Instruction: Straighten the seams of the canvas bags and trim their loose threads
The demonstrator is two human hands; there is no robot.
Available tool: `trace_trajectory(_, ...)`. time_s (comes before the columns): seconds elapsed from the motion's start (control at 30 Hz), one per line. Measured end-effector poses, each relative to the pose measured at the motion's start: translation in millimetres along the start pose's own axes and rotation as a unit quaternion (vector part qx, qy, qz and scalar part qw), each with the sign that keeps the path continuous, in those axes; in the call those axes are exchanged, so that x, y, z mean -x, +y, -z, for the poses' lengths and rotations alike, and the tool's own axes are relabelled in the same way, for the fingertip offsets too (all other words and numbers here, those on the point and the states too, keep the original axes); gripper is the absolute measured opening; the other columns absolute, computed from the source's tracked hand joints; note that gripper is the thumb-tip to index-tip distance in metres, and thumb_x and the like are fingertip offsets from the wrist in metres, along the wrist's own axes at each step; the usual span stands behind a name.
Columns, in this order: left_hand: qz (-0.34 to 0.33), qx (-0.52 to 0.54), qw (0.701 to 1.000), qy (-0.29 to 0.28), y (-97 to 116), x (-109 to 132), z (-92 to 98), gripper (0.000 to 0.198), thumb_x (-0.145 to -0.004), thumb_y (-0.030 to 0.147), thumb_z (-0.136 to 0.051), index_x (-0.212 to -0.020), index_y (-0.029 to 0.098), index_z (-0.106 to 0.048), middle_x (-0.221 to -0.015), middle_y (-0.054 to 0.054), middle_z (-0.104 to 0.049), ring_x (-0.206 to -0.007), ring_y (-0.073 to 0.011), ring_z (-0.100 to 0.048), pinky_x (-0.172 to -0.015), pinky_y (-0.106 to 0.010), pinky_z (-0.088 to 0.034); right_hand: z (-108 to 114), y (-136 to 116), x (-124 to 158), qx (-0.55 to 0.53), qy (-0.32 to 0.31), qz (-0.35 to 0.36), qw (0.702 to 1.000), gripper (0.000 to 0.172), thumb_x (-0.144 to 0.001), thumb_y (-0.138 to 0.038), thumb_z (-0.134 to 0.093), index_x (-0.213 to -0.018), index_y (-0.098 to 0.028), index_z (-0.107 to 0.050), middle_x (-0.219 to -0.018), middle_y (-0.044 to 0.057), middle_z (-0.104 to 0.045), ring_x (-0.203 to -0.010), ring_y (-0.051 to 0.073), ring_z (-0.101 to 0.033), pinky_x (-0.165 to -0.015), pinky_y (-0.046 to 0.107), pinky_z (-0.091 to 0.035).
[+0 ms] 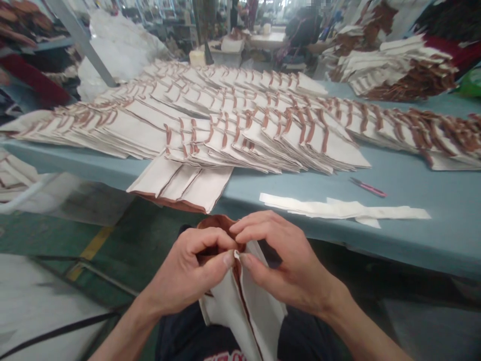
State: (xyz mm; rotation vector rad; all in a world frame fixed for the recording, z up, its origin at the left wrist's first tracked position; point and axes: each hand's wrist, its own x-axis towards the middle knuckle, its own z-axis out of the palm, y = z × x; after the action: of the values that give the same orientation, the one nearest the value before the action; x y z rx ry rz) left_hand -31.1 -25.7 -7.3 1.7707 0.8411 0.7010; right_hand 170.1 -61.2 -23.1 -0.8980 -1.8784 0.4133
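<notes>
Both hands pinch a cream fabric piece with brown lining (259, 296) over my lap. My left hand (203, 265) grips the top of its seam, thumb and forefinger pressed together. Just opposite, my right hand (278, 255) pinches the same edge, its fingertips close to the left ones. A small white bit of the edge shows between the thumbs. The brown side curls up behind the fingers, and dark seam lines run down the cream side. Another such cream piece (184, 180) hangs partly over the table's near edge, beyond my left hand.
Overlapping rows of cream and brown pieces (263, 135) cover much of the blue table (398, 240). White strips (338, 206) lie near its front edge, beside a small pink-handled tool (368, 187). A bundled stack (406, 70) sits at the back right. Metal framing (105, 278) stands at lower left.
</notes>
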Motion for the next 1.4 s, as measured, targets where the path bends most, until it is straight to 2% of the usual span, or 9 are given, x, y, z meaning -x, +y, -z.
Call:
trace_trajectory(0.13,-0.034,-0.077,0.996,-0.015,1,-1,8.6,0.023,-0.091,0.020,-0.055,-0.074,0.014,-0.070,-0.063,0.002,-0.061,-0.057,-0.0093,-0.053,-0.055,-0.018,-0.041,1,5,-8,0.023,-0.033,0.038,0.998,0.010,-0.096,-0.013,-0.066,-0.100,-0.022,-0.064,-0.095,0.004,-0.081,-0.094,0.020,-0.076,-0.097,0.037,-0.059)
trace_trajectory(0.3,-0.047,-0.162,0.985,-0.024,6,1,9.5,0.025,-0.090,0.016,-0.050,-0.071,0.016,-0.065,-0.060,0.005,-0.057,-0.054,-0.0086,-0.049,-0.053,-0.019,-0.036,4,4,-9,0.035,-0.054,0.051,0.997,0.009,-0.098,-0.012,-0.066,-0.097,-0.020,-0.065,-0.094,0.004,-0.082,-0.088,0.018,-0.078,-0.093,0.034,-0.059)
trace_trajectory(0.43,-0.040,-0.159,0.986,-0.027,6,1,8.7,0.024,-0.090,0.016,-0.049,-0.071,0.016,-0.065,-0.060,0.005,-0.055,-0.055,-0.0082,-0.048,-0.053,-0.018,-0.037,2,0,-11,0.096,-0.052,0.067,0.992,0.013,-0.098,-0.010,-0.062,-0.092,-0.021,-0.065,-0.089,0.003,-0.082,-0.082,0.018,-0.077,-0.090,0.034,-0.060)
trace_trajectory(0.57,-0.022,-0.145,0.989,-0.024,4,1,8.1,0.025,-0.090,0.017,-0.049,-0.070,0.016,-0.063,-0.060,0.006,-0.053,-0.054,-0.0081,-0.045,-0.052,-0.019,-0.035,-2,-4,-11,0.188,-0.047,0.081,0.978,0.022,-0.098,-0.008,-0.054,-0.081,-0.019,-0.064,-0.074,0.004,-0.076,-0.070,0.019,-0.072,-0.075,0.033,-0.059)
trace_trajectory(0.8,0.041,-0.063,0.995,-0.059,-2,2,9.5,0.019,-0.089,0.018,-0.053,-0.074,0.015,-0.065,-0.062,0.007,-0.049,-0.053,-0.0066,-0.039,-0.048,-0.017,-0.030,-2,0,-13,0.251,-0.089,0.117,0.957,0.028,-0.096,-0.007,-0.046,-0.075,-0.019,-0.061,-0.063,0.001,-0.064,-0.058,0.017,-0.060,-0.058,0.031,-0.045)
trace_trajectory(0.9,0.062,-0.030,0.995,-0.072,-5,5,10.0,0.020,-0.089,0.018,-0.055,-0.070,0.015,-0.060,-0.060,0.008,-0.045,-0.052,-0.0062,-0.035,-0.047,-0.016,-0.028,-1,3,-15,0.205,-0.118,0.092,0.967,0.024,-0.092,-0.007,-0.046,-0.078,-0.019,-0.061,-0.064,0.001,-0.065,-0.058,0.016,-0.059,-0.058,0.030,-0.042)
trace_trajectory(1.07,0.065,-0.019,0.996,-0.066,-11,7,11.3,0.021,-0.087,0.020,-0.058,-0.066,0.015,-0.059,-0.058,0.007,-0.050,-0.052,-0.0063,-0.037,-0.048,-0.016,-0.029,3,2,-20,0.086,-0.196,-0.024,0.977,0.015,-0.086,-0.008,-0.053,-0.084,-0.020,-0.061,-0.069,-0.002,-0.068,-0.058,0.012,-0.059,-0.059,0.024,-0.039)
trace_trajectory(1.23,0.044,-0.081,0.995,-0.035,-14,6,12.8,0.020,-0.087,0.021,-0.058,-0.070,0.014,-0.066,-0.060,0.005,-0.056,-0.055,-0.0077,-0.045,-0.052,-0.017,-0.034,5,-1,-27,0.153,-0.238,-0.055,0.958,0.014,-0.089,-0.009,-0.057,-0.088,-0.018,-0.067,-0.068,-0.001,-0.071,-0.059,0.015,-0.063,-0.059,0.028,-0.033)
trace_trajectory(1.4,0.022,-0.148,0.988,-0.037,-6,0,14.3,0.020,-0.088,0.019,-0.054,-0.079,0.014,-0.072,-0.068,0.003,-0.063,-0.061,-0.0099,-0.052,-0.055,-0.019,-0.036,1,-4,-31,0.223,-0.258,-0.072,0.937,0.014,-0.096,-0.014,-0.057,-0.091,-0.017,-0.070,-0.076,0.005,-0.078,-0.067,0.021,-0.071,-0.061,0.031,-0.033)
